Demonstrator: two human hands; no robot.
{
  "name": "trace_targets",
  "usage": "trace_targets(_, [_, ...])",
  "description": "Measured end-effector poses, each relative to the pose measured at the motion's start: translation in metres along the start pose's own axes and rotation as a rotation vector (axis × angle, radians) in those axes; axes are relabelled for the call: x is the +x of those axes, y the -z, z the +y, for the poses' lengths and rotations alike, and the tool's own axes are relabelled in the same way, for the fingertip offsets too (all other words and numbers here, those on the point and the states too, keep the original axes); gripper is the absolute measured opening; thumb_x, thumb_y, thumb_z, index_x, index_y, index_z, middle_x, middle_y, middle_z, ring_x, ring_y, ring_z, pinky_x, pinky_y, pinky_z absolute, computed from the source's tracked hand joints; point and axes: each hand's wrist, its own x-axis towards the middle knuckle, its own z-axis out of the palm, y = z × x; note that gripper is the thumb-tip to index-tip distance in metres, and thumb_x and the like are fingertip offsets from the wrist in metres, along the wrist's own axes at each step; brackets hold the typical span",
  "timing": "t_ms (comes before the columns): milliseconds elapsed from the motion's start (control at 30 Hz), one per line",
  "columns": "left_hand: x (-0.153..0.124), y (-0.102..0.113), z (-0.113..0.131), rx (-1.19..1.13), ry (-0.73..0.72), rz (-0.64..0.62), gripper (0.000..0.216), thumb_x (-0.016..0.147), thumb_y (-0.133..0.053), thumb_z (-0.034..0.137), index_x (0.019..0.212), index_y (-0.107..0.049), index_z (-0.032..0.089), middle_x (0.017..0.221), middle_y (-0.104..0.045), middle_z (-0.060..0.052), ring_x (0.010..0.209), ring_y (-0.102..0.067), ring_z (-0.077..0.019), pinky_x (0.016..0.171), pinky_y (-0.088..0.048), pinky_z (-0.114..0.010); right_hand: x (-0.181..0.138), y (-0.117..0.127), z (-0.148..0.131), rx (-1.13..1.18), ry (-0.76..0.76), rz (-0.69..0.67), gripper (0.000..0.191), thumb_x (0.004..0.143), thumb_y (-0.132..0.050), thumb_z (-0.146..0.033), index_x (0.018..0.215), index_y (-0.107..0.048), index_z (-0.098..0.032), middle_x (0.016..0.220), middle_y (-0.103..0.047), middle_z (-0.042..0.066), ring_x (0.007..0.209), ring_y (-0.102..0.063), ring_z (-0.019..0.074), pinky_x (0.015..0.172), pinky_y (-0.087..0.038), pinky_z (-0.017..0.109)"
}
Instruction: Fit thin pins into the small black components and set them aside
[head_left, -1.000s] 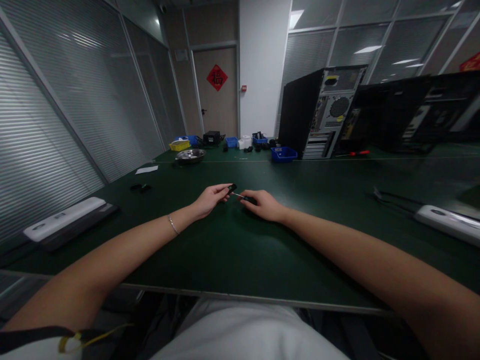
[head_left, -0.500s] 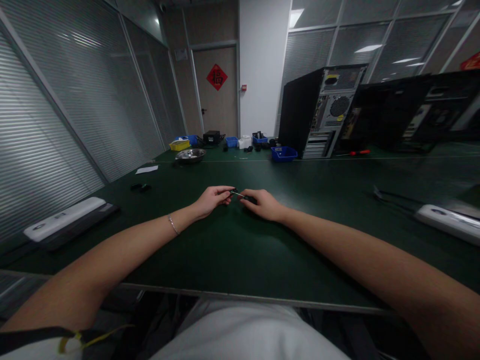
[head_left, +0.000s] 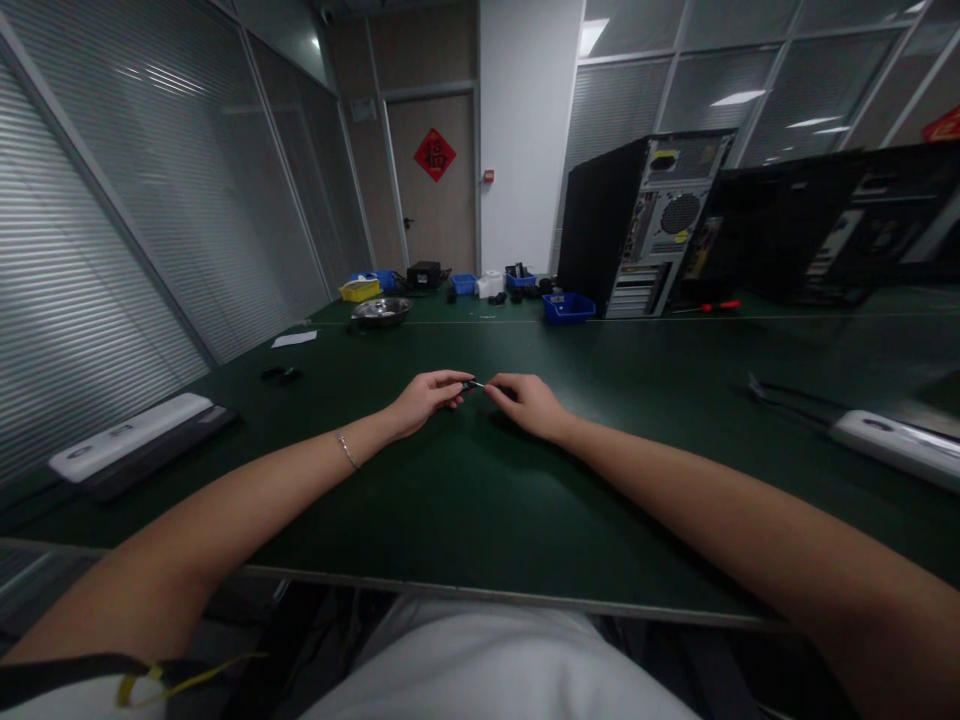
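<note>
Both my hands meet over the middle of the dark green table [head_left: 465, 500]. My left hand [head_left: 426, 398] is closed in a pinch on a small black part [head_left: 469, 384] at its fingertips. My right hand [head_left: 527, 402] is closed too, its fingertips pinching a thin metal tip that touches the black part from the right. What my right palm holds behind that tip is hidden. A thin bracelet [head_left: 346, 450] sits on my left wrist.
Black computer towers [head_left: 637, 225] stand at the back right, a red-handled screwdriver [head_left: 712, 306] beside them. Blue bins [head_left: 568, 307], a yellow bin [head_left: 359, 290] and a metal bowl [head_left: 381, 311] sit at the far edge. White power strips lie at left [head_left: 127, 436] and right [head_left: 892, 445].
My right hand has lifted and moved left, bringing the thin tip up to the black part. My left hand lowered the part slightly; the black piece under my right hand no longer shows.
</note>
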Motion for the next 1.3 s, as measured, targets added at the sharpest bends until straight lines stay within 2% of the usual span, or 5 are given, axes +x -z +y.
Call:
trace_targets(367, [0.0014,0.005,-0.005,0.193,-0.074,-0.021,0.038,0.08,-0.062,0.031,0.113,-0.064,0.012,0.083,-0.061,-0.006,0.07,-0.051,-0.0115,0.067,-0.041,-0.027,0.0004,-0.0001,-0.0022,-0.05,0.018,-0.01,0.031,0.091,-0.042,-0.04,0.095,-0.066,-0.021,0.084,-0.066,0.003,0.069,-0.055,0.0132,0.059,-0.034,0.024])
trace_targets(567, [-0.0027,0.0037,0.0012,0.363,-0.114,0.024,0.04,0.08,-0.062,0.033,0.113,-0.064,0.012,0.088,-0.063,-0.007,0.071,-0.052,-0.0126,0.066,-0.042,-0.027,0.0,-0.0002,-0.0016,-0.06,0.052,-0.019,0.029,0.091,-0.043,-0.039,0.096,-0.066,-0.021,0.089,-0.067,0.003,0.073,-0.056,0.0136,0.06,-0.035,0.024])
trace_targets(800, [0.0012,0.0094,-0.0041,0.214,-0.04,-0.032,0.038,0.077,-0.065,0.03,0.11,-0.066,0.012,0.085,-0.062,-0.007,0.069,-0.052,-0.0115,0.065,-0.042,-0.026,-0.0009,0.0013,-0.0008,-0.014,0.068,-0.043,0.03,0.091,-0.043,-0.039,0.098,-0.067,-0.021,0.086,-0.067,0.003,0.073,-0.057,0.0137,0.064,-0.036,0.024])
trace_targets(1000, [0.0007,0.0091,-0.004,0.108,0.02,-0.114,0.038,0.076,-0.067,0.028,0.11,-0.066,0.011,0.092,-0.063,-0.01,0.072,-0.053,-0.0122,0.068,-0.042,-0.027,-0.0011,0.0016,-0.0018,0.037,0.141,-0.095,0.031,0.092,-0.042,-0.038,0.099,-0.066,-0.02,0.084,-0.067,0.003,0.072,-0.057,0.0133,0.066,-0.037,0.024])
trace_targets(1300, [0.0011,0.0076,-0.0032,0.086,0.01,-0.025,0.038,0.075,-0.069,0.027,0.11,-0.066,0.012,0.082,-0.061,-0.006,0.068,-0.052,-0.0106,0.067,-0.041,-0.027,-0.0016,0.0005,-0.003,0.018,0.072,-0.054,0.033,0.092,-0.041,-0.041,0.097,-0.066,-0.02,0.075,-0.064,0.002,0.064,-0.053,0.012,0.061,-0.034,0.023])
